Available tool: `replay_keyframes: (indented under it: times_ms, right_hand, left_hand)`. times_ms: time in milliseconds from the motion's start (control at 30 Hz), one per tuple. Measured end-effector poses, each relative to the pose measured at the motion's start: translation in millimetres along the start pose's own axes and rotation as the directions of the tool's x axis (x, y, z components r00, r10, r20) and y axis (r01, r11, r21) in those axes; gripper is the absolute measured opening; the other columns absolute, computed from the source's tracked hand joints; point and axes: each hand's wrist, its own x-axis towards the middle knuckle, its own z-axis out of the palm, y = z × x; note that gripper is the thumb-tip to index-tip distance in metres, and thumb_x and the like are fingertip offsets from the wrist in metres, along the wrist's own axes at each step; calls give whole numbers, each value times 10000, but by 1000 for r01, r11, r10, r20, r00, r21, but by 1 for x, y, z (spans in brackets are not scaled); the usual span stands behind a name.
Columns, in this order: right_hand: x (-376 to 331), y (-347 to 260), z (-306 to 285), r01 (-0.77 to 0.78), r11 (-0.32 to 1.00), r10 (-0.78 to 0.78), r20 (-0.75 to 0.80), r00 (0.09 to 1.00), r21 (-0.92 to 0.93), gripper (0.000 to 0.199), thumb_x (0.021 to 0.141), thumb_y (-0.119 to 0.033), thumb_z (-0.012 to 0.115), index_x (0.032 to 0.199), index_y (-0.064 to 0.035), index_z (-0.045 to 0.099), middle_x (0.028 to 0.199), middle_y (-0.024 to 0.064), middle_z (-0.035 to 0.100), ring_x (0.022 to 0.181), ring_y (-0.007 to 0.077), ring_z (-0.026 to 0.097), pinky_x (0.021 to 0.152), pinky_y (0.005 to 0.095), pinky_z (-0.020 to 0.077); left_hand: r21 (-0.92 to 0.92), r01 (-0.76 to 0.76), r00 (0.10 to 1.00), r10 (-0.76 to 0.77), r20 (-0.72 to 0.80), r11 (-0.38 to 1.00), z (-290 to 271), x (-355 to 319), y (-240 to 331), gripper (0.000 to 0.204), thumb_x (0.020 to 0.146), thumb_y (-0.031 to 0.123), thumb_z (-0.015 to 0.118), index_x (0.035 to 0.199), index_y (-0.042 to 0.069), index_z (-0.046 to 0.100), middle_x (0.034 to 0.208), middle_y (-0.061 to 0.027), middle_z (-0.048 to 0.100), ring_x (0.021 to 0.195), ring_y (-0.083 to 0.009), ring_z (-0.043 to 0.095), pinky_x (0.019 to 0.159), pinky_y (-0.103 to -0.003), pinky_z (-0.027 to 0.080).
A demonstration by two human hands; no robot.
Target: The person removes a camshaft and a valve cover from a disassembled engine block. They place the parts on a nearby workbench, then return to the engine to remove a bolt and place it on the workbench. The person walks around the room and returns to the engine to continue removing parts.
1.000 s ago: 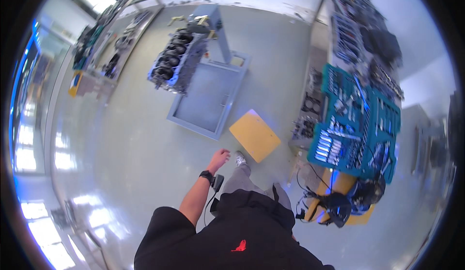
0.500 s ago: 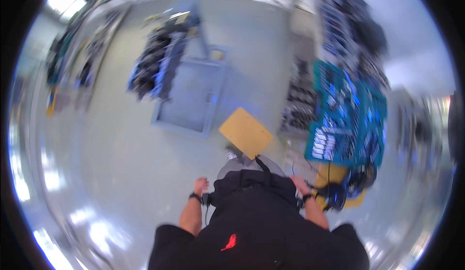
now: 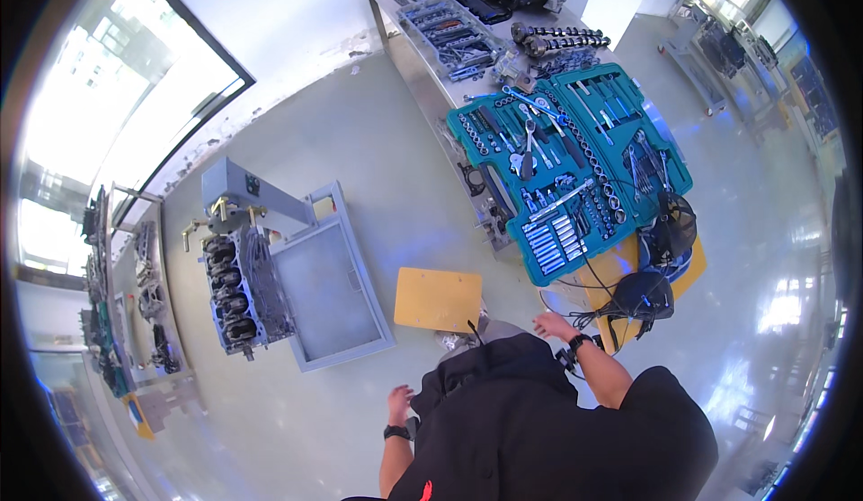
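Observation:
My left hand [image 3: 400,402] hangs beside my body, holding nothing, its fingers loosely bent and apart. My right hand [image 3: 556,326] is out in front of my waist, empty, with its fingers stretched. It is nearest to a yellow stool [image 3: 598,287], partly hidden under black caps [image 3: 643,296] and cables. Beyond the stool, on the bench, lies an opened teal socket set case [image 3: 521,209] filled with sockets, ratchets and wrenches. A yellow stool top [image 3: 439,299] stands directly before my feet.
At left, an engine block [image 3: 238,290] with its crankshaft showing is mounted on a grey stand [image 3: 346,276]. The metal bench [image 3: 409,65] also bears camshafts [image 3: 557,40] and a tray of parts [image 3: 449,38]. A parts rack [image 3: 148,294] stands far left.
My view has turned to the right, so the bench and tool case now lie more ahead and the engine stand farther left. My right hand has come forward from my side, its fingers extended.

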Motion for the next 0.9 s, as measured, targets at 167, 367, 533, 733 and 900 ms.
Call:
replay_keyframes:
  times_ms: [167,367,533,733,900]
  right_hand:
    - [-31,75,-20,-304,944,315,-72,946,132,252,835,-272,516,931,-47,580,836,80,604,719,186,587,655,334,492]
    - [-36,79,-17,-303,939,319,-80,945,159,238,824,-265,535,914,-49,579,823,71,599,720,181,582,661,331,490]
    - [-34,12,-20,-121,970,144,-99,985,209,252,834,-265,522,935,-39,570,829,60,595,710,159,579,629,308,483]
    - [-36,-11,-4,176,951,-128,-193,973,254,262,852,-266,494,974,-45,567,822,65,597,701,151,577,603,279,475]
    - [-74,68,35,16,971,49,-266,963,237,257,846,-258,502,976,-47,572,829,67,600,698,159,577,616,291,487]
  left_hand:
    - [-331,505,853,-518,55,797,-23,59,77,295,820,164,452,1086,45,498,919,-90,594,784,-181,577,629,-301,472]
    - [-308,397,916,-394,73,865,-9,76,115,279,829,135,436,1081,33,498,928,-100,590,750,-186,581,616,-305,479]
    - [-273,595,804,-552,223,756,29,46,90,274,824,140,462,1071,35,519,904,-93,611,761,-169,578,604,-310,468]
    - [-161,648,760,-617,205,745,2,24,41,278,817,129,462,1075,39,518,903,-95,610,787,-181,581,620,-336,471]
    - [-233,603,797,-560,228,763,-28,2,38,275,837,132,438,1078,26,516,830,-74,594,684,-142,565,563,-273,455]
